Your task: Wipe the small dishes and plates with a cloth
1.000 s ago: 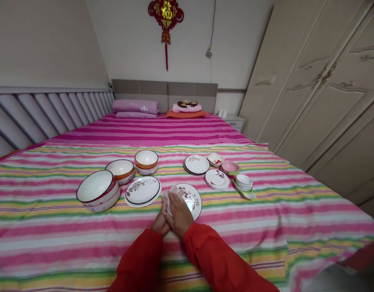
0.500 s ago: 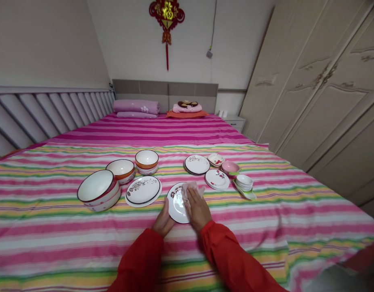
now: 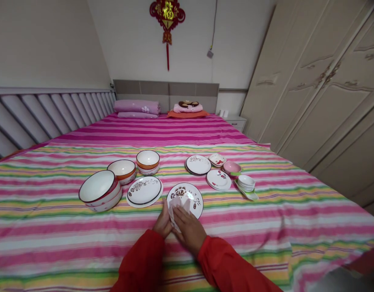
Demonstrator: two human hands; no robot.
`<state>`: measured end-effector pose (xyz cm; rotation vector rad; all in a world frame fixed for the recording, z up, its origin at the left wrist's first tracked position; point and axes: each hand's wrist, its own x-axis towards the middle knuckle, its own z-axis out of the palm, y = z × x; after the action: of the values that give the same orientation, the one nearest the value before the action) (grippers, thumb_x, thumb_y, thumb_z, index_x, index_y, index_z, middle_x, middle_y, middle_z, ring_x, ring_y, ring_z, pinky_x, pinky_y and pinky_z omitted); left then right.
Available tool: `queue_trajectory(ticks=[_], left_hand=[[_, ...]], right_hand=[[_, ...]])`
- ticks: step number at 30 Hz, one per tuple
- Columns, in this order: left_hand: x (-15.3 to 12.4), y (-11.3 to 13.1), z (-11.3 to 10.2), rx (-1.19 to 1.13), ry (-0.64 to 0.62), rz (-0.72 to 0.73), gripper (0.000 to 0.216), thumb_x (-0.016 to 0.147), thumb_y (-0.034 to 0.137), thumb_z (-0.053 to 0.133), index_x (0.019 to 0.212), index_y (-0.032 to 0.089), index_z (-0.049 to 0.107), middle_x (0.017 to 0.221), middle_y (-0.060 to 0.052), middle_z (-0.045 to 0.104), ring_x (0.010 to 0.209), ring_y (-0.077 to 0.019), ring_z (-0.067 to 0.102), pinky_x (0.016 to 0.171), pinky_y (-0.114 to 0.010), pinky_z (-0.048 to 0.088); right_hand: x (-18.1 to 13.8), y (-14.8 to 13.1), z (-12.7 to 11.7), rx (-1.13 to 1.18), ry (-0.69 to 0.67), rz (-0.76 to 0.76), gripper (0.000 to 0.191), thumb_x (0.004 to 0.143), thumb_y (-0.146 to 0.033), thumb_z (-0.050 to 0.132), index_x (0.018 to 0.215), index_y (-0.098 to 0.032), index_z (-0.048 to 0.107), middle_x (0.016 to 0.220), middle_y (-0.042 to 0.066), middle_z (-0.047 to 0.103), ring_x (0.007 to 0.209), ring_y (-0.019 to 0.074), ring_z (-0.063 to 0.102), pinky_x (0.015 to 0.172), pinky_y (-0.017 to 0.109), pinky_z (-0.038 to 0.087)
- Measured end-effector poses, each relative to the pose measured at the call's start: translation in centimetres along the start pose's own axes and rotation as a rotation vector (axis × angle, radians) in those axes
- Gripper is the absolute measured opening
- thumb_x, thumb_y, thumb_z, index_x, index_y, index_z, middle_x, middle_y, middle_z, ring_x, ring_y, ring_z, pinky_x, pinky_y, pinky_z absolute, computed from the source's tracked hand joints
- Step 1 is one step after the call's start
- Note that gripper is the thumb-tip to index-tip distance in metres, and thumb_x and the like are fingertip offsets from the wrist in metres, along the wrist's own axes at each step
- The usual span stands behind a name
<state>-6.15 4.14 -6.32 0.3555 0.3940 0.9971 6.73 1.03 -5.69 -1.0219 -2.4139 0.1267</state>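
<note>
A white floral plate (image 3: 188,196) with a dark rim lies on the striped bedspread (image 3: 266,219) in front of me. My left hand (image 3: 162,224) grips its near left edge. My right hand (image 3: 188,228) presses a white cloth (image 3: 177,205) onto the plate's near part, fingers laid over it. Both arms wear red sleeves. Left of this plate lies a similar oval plate (image 3: 144,191).
A large red-rimmed bowl (image 3: 98,194) and two orange-banded bowls (image 3: 123,169) (image 3: 147,161) stand at the left. To the right are two plates (image 3: 198,164) (image 3: 218,179), a pink bowl (image 3: 231,166), a small dish (image 3: 216,159) and stacked saucers (image 3: 246,183). A wardrobe (image 3: 321,89) stands right.
My right hand swept the cloth from the plate's left part to its far right side, then back to the near edge. My left hand stayed on the rim.
</note>
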Motion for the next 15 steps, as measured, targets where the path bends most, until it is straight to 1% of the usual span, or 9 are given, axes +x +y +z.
queue_trajectory(ticks=[3,6,8,10,11,13,15], left_hand=[[0.0,0.1,0.3,0.013,-0.044,0.017,0.071,0.083,0.063,0.026,0.121,0.01,0.055,0.118,-0.014,0.062,0.123,-0.0245,0.044,0.111,-0.039,0.019],[0.1,0.2,0.7,0.019,-0.112,0.04,0.071,0.083,0.063,0.024,0.122,0.012,0.054,0.12,-0.013,0.061,0.123,-0.0237,0.045,0.111,-0.039,0.016],[0.2,0.3,0.7,0.016,-0.128,0.037,0.07,0.084,0.061,0.024,0.122,0.011,0.054,0.121,-0.013,0.06,0.123,-0.0234,0.044,0.111,-0.038,0.016],[0.3,0.3,0.3,0.003,-0.126,0.028,0.065,0.087,0.056,0.026,0.123,0.01,0.053,0.12,-0.014,0.06,0.123,-0.0227,0.044,0.111,-0.037,0.015],[0.4,0.3,0.0,-0.007,-0.129,0.023,0.062,0.088,0.053,0.027,0.124,0.01,0.052,0.12,-0.014,0.06,0.123,-0.0224,0.045,0.111,-0.037,0.016],[0.6,0.3,-0.6,-0.026,-0.158,0.008,0.057,0.09,0.049,0.028,0.126,0.011,0.05,0.122,-0.013,0.06,0.123,-0.022,0.045,0.111,-0.037,0.017],[0.8,0.3,-1.1,-0.046,-0.202,0.039,0.059,0.089,0.052,0.028,0.13,0.013,0.046,0.125,-0.013,0.057,0.124,-0.023,0.044,0.11,-0.038,0.018]], right_hand=[[-2.4,1.4,-0.8,-0.045,0.031,-0.055,0.043,0.09,-0.025,0.043,0.132,-0.017,0.044,0.133,0.009,0.049,0.128,0.0223,0.039,0.097,0.038,0.042],[-3.4,2.7,-1.7,-0.066,0.064,-0.068,0.039,0.09,-0.024,0.043,0.128,-0.018,0.049,0.13,0.01,0.053,0.125,0.0227,0.042,0.097,0.039,0.041],[-3.5,3.3,-2.3,-0.065,0.064,-0.084,0.04,0.089,-0.03,0.048,0.127,-0.018,0.05,0.128,0.011,0.054,0.123,0.0234,0.045,0.096,0.039,0.042],[-3.2,3.6,-2.6,-0.071,0.045,-0.122,0.046,0.085,-0.035,0.054,0.127,-0.017,0.049,0.127,0.013,0.054,0.122,0.0249,0.045,0.097,0.042,0.039],[-3.0,3.6,-2.6,-0.081,0.042,-0.15,0.046,0.084,-0.033,0.055,0.127,-0.018,0.05,0.126,0.012,0.055,0.121,0.0253,0.045,0.098,0.045,0.037],[-2.3,3.6,-2.7,-0.113,0.076,-0.208,0.038,0.086,-0.023,0.053,0.124,-0.02,0.052,0.123,0.01,0.058,0.12,0.0245,0.046,0.099,0.048,0.033],[-1.4,3.4,-2.9,-0.134,0.146,-0.244,0.033,0.088,-0.014,0.046,0.119,-0.022,0.055,0.117,0.009,0.062,0.116,0.0228,0.049,0.095,0.047,0.036]])
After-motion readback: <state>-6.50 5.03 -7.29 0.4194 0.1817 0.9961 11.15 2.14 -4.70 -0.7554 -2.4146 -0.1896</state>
